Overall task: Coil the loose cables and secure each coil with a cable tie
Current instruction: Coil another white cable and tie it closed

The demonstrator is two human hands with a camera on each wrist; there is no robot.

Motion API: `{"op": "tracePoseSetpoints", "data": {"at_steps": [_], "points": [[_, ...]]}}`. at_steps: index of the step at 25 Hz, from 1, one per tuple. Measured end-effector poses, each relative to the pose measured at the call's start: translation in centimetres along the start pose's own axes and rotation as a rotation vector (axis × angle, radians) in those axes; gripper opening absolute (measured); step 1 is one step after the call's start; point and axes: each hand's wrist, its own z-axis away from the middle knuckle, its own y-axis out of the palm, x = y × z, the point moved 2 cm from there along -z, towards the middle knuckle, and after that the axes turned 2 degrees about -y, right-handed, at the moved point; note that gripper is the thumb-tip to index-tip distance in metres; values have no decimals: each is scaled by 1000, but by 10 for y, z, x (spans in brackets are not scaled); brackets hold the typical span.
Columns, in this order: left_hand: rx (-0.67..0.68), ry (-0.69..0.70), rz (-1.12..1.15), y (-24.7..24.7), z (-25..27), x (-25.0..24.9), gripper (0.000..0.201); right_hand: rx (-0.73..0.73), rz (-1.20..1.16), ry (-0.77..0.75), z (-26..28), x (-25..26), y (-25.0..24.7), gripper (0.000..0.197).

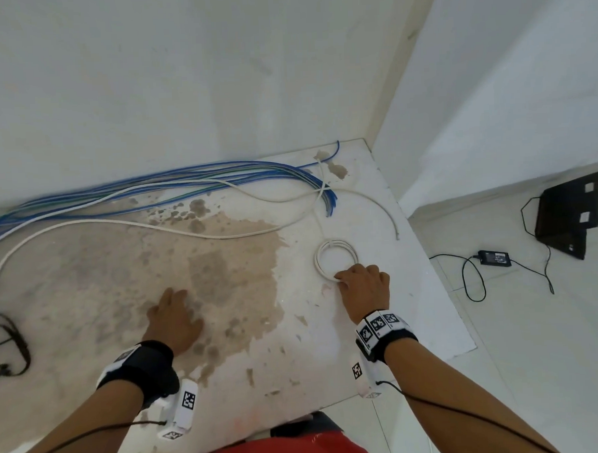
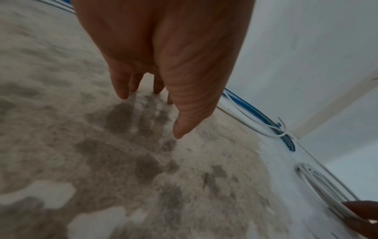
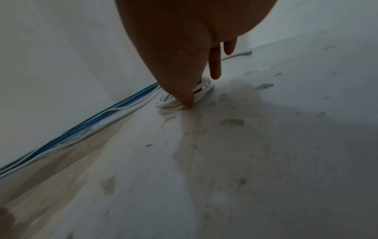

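A small white cable coil (image 1: 336,242) (image 2: 319,182) (image 3: 202,90) lies flat on the stained white table (image 1: 296,346), toward its right side. My right hand (image 1: 344,279) (image 3: 190,103) pinches the coil's near rim, the thumb on its outer side; the other fingers there are mostly hidden. My left hand (image 1: 177,300) (image 2: 151,100) is spread, fingers straight, on the brown stain at the table's middle and holds nothing. A long loose white cable (image 1: 153,225) curves across the back of the table. No cable tie shows.
A bundle of blue cables (image 1: 185,176) runs along the back wall and ends near the corner. A black cord (image 1: 8,341) lies at the table's left edge. On the floor to the right are a black laptop (image 1: 567,214) and its power adapter (image 1: 494,257).
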Motion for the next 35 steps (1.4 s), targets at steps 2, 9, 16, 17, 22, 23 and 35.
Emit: {"op": "tracePoseSetpoints", "data": {"at_steps": [2, 9, 16, 17, 22, 23, 35], "points": [[4, -3, 0, 1, -3, -7, 75, 13, -24, 40, -2, -13, -3, 29], [10, -38, 57, -1, -2, -29, 69, 53, -121, 84, 2, -29, 0, 30], [46, -61, 46, -11, 0, -43, 64, 39, -143, 87, 2, -38, 1, 28], [50, -65, 45, -12, 0, -44, 64, 35, -146, 89, 0, -40, 1, 28], [57, -89, 52, -18, 3, -50, 59, 10, -153, 89, -6, -46, -2, 26], [58, -92, 50, -20, 3, -51, 59, 8, -158, 88, -7, -46, -2, 27], [93, -1, 225, -44, -4, -90, 56, 119, -251, -348, -79, 76, -36, 23]]}}
